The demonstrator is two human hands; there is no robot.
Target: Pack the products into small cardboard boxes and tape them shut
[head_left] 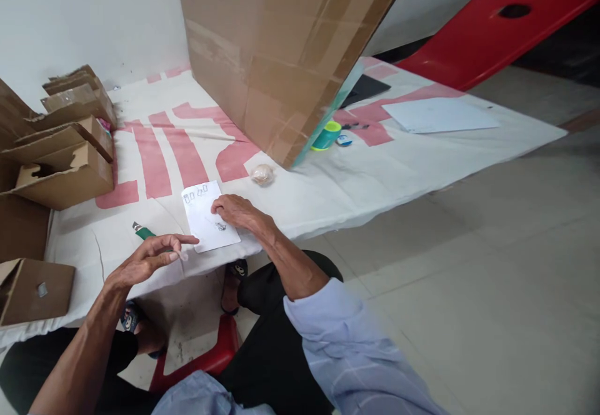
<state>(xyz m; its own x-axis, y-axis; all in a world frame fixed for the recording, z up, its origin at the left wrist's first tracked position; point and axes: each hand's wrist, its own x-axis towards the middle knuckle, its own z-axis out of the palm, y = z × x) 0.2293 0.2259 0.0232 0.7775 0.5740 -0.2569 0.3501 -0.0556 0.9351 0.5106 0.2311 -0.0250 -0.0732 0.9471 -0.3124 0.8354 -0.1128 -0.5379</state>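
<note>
A white sheet of paper [210,240] with small ink drawings lies near the table's front edge. My right hand [237,212] rests on its upper right part with the fingers curled in; whatever they may pinch is hidden. At the sheet's lower left corner is my left hand [152,257], its index finger stretched towards the paper. By its thumb tip shows a small translucent scrap [183,255], seemingly held there. Just behind my left hand lies a green-handled cutter knife [143,231], partly covered by the hand. A clear-wrapped, pale brown lump [262,175] sits beyond my right hand.
A large taped cardboard panel [290,59] stands tilted on the cloth-covered table [375,184]. Cut cardboard boxes [70,171] line the left side, with a smaller box [37,290] nearer. A green tape roll [327,135], white sheet [438,115] and red chair [492,34] are right.
</note>
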